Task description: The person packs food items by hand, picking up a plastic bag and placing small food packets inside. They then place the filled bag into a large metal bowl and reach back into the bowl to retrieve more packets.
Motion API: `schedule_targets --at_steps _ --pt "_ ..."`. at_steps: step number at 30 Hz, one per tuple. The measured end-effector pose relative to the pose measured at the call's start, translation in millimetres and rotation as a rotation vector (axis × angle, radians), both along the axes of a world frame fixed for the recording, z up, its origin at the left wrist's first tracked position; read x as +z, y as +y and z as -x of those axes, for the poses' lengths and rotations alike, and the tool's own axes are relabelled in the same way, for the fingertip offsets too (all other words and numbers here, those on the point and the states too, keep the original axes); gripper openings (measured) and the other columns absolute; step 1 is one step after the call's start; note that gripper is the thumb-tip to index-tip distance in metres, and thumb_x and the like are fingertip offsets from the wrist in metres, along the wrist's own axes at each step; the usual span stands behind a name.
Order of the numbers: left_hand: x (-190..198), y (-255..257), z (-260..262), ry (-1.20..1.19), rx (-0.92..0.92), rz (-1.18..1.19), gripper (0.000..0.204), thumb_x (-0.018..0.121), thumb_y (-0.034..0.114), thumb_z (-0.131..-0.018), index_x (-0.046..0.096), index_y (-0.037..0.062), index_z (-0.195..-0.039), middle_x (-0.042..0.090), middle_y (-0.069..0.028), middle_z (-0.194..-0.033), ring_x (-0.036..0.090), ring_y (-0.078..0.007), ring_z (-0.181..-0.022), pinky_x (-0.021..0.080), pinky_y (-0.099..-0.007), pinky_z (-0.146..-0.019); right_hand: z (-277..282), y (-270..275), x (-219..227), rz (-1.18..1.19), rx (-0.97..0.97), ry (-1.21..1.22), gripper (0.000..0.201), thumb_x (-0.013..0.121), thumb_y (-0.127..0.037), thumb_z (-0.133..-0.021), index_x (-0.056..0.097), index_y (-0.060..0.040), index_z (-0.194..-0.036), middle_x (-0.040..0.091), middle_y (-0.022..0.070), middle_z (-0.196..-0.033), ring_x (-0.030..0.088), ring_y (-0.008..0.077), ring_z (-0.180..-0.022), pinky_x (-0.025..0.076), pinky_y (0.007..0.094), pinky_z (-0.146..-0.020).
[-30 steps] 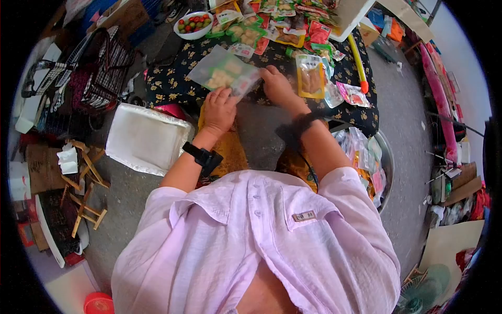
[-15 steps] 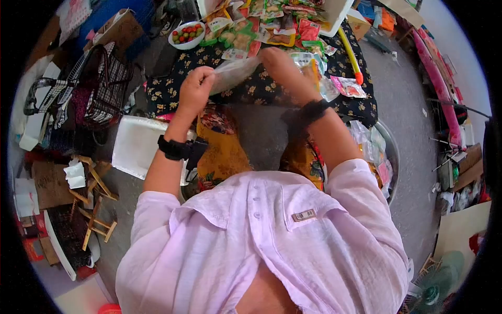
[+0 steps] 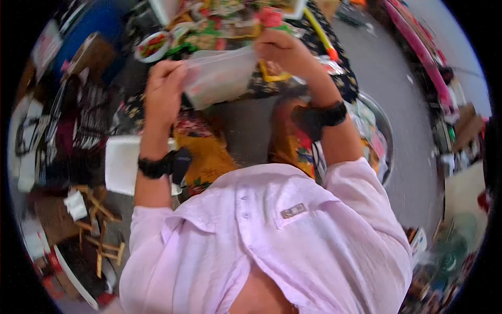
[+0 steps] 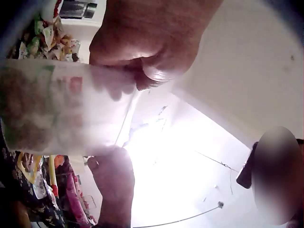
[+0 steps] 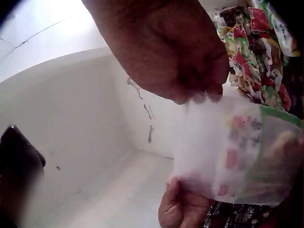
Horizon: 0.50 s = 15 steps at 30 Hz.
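Note:
My left hand (image 3: 164, 89) and right hand (image 3: 285, 49) pinch a frosted plastic bag (image 3: 222, 78) between them by its top corners. It hangs from its upper edge, stretched fairly flat, over the near edge of the table. In the right wrist view, the bag (image 5: 228, 152) shows red print and a green-bordered part with pale lumps. The left wrist view has my left hand (image 4: 147, 42) close up and my right hand (image 4: 114, 178) at the opposite corner.
Colourful food packets (image 3: 230, 23) cover the dark floral tablecloth (image 3: 345, 78). A white bowl (image 3: 151, 47) of red and green fruit stands back left. A white foam box (image 3: 123, 165) lies at left, a metal basin (image 3: 384, 136) of packets at right, and a yellow stick (image 3: 319, 31) beyond.
The bag has come up off the tabletop. My left hand has gone from its lower edge to the top corner, moving left, and the hands are wider apart. The head view has swung right.

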<state>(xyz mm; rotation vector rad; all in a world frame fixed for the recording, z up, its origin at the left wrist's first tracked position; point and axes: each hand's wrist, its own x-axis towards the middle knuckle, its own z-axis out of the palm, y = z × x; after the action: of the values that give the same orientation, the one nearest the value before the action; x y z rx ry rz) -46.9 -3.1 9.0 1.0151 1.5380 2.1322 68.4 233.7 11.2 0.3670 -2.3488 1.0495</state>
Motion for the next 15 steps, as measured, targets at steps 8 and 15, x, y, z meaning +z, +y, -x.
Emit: schedule_targets --at_steps 8,15 --pt "-5.1 2.5 -46.7 0.126 -0.047 0.201 0.007 0.049 0.007 -0.079 0.049 0.0001 -0.079 0.052 -0.0055 -0.081 0.046 -0.0080 -0.071 0.038 -0.0213 -0.068 -54.7 -55.6 9.6 -0.317 -0.037 -0.217 0.024 0.054 -0.022 -0.068 0.051 -0.0020 -0.081 0.053 0.0157 -0.071 0.052 0.0331 -0.071 0.041 0.0398 -0.061" --pt "-32.8 -0.8 -50.9 -0.045 -0.364 0.203 0.009 0.045 0.006 -0.080 0.047 -0.0009 -0.084 0.051 -0.0102 -0.090 0.048 -0.0128 -0.077 0.039 -0.0256 -0.072 -90.4 -57.3 -6.7 -0.193 -0.111 -0.284 0.011 0.049 -0.014 -0.070 0.050 -0.0036 -0.070 0.053 0.0138 -0.068 0.051 0.0312 -0.066 0.040 0.0387 -0.056"
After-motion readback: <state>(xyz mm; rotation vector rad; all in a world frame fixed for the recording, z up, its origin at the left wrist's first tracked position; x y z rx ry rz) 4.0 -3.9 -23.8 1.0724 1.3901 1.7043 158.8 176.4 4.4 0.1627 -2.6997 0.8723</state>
